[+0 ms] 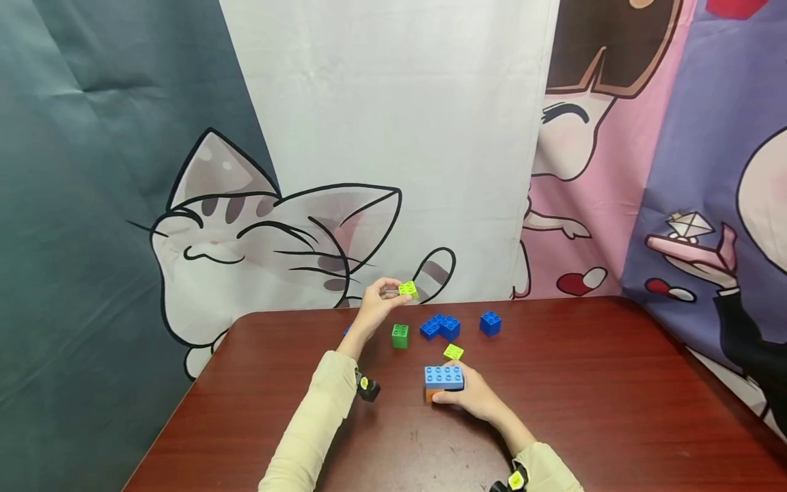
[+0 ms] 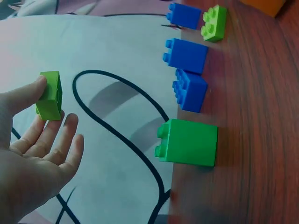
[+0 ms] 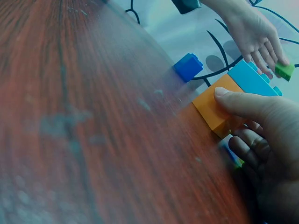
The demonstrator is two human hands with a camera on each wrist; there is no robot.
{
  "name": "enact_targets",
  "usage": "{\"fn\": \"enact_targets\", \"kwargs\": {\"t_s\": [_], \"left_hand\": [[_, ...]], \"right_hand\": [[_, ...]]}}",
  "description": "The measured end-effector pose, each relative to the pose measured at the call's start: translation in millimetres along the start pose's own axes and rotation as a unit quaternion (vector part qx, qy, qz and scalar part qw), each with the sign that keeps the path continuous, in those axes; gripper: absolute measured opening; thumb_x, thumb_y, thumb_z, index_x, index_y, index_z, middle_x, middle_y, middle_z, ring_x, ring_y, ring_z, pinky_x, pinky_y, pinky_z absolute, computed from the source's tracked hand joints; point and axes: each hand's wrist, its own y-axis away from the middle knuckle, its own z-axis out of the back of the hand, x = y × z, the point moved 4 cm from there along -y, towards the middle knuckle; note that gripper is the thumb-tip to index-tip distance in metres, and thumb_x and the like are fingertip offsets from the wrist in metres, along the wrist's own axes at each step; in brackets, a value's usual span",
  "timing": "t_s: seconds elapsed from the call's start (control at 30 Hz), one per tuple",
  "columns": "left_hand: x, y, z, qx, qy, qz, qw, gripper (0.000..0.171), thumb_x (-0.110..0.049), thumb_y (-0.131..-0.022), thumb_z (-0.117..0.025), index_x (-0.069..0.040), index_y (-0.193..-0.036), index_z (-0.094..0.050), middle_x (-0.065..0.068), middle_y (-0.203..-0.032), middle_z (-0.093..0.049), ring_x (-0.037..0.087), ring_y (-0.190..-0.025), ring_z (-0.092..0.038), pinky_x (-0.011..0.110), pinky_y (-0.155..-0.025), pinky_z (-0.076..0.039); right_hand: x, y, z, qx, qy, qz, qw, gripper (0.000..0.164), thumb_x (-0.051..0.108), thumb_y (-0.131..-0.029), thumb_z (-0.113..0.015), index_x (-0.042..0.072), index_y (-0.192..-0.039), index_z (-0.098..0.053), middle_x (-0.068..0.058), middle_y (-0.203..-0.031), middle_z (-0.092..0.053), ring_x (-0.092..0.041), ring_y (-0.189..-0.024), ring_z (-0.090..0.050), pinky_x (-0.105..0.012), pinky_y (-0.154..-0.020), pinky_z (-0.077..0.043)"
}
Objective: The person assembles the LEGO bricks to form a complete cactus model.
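In the head view my left hand (image 1: 376, 304) pinches a small lime-green toy brick (image 1: 408, 290) between thumb and fingertips, raised above the table's far edge. The left wrist view shows that lime brick (image 2: 50, 100) tilted on its side, the other fingers loosely spread below it. My right hand (image 1: 476, 394) grips a two-brick stack near the middle of the table. On top of the stack is a long light-blue brick (image 1: 443, 376); beneath its left end sits an orange brick (image 1: 433, 395). The right thumb presses the orange brick (image 3: 212, 105) in the right wrist view.
On the brown table (image 1: 584, 396) stand a green brick (image 1: 400, 336), two touching blue bricks (image 1: 450, 328) and another blue brick (image 1: 490, 323). A second lime brick (image 1: 453, 352) lies just beyond my right hand. My left forearm mostly hides one blue brick (image 1: 346, 331). A printed cloth (image 1: 399, 137) hangs behind.
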Motion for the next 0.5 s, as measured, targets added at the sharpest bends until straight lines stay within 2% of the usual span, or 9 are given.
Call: {"fn": "enact_targets", "kwargs": {"t_s": [0.07, 0.17, 0.23, 0.3, 0.5], "left_hand": [[-9.9, 6.2, 2.1, 0.009, 0.002, -0.001, 1.0, 0.038, -0.008, -0.084, -0.074, 0.003, -0.117, -0.059, 0.023, -0.12, -0.063, 0.027, -0.103, -0.067, 0.033, -0.086, -0.056], [-13.0, 11.2, 3.2, 0.015, -0.002, -0.008, 0.9999, 0.036, -0.007, -0.084, -0.074, 0.004, -0.115, -0.059, 0.022, -0.116, -0.064, 0.021, -0.096, -0.068, 0.031, -0.084, -0.056], [-13.8, 15.4, 3.1, 0.016, -0.005, -0.01, 0.9998, 0.035, -0.007, -0.083, -0.074, 0.001, -0.114, -0.06, 0.019, -0.114, -0.064, 0.017, -0.094, -0.068, 0.029, -0.083, -0.056], [-8.2, 15.6, 2.5, 0.018, -0.008, -0.014, 0.9997, 0.033, -0.009, -0.084, -0.074, -0.001, -0.112, -0.06, 0.017, -0.114, -0.065, 0.016, -0.095, -0.068, 0.03, -0.084, -0.056], [-10.6, 26.7, -3.0, 0.047, 0.006, -0.006, 0.9988, 0.031, -0.006, -0.084, -0.073, -0.001, -0.111, -0.057, 0.02, -0.111, -0.067, 0.011, -0.089, -0.065, 0.024, -0.079, -0.055]], "right_hand": [[0, -1, 1, 0.0, 0.002, 0.0, 1.0, 0.05, 0.025, -0.077, -0.082, 0.002, -0.113, -0.057, -0.012, -0.103, -0.067, -0.007, -0.086, -0.057, -0.019, -0.075, -0.048], [0, -1, 2, 0.002, -0.003, -0.007, 1.0, 0.051, 0.025, -0.077, -0.082, 0.001, -0.115, -0.056, -0.012, -0.102, -0.067, -0.008, -0.084, -0.057, -0.02, -0.072, -0.049], [1, 0, 3, 0.001, -0.001, -0.011, 1.0, 0.052, 0.025, -0.077, -0.082, 0.002, -0.115, -0.056, -0.011, -0.101, -0.067, -0.009, -0.084, -0.057, -0.021, -0.071, -0.049], [2, 0, 2, 0.0, -0.002, -0.014, 1.0, 0.053, 0.024, -0.077, -0.083, 0.001, -0.115, -0.056, -0.011, -0.1, -0.068, -0.009, -0.083, -0.057, -0.021, -0.07, -0.048], [2, 1, 2, 0.002, 0.0, -0.01, 1.0, 0.051, 0.026, -0.078, -0.082, 0.003, -0.115, -0.057, -0.01, -0.103, -0.068, -0.008, -0.086, -0.057, -0.02, -0.076, -0.048]]}}
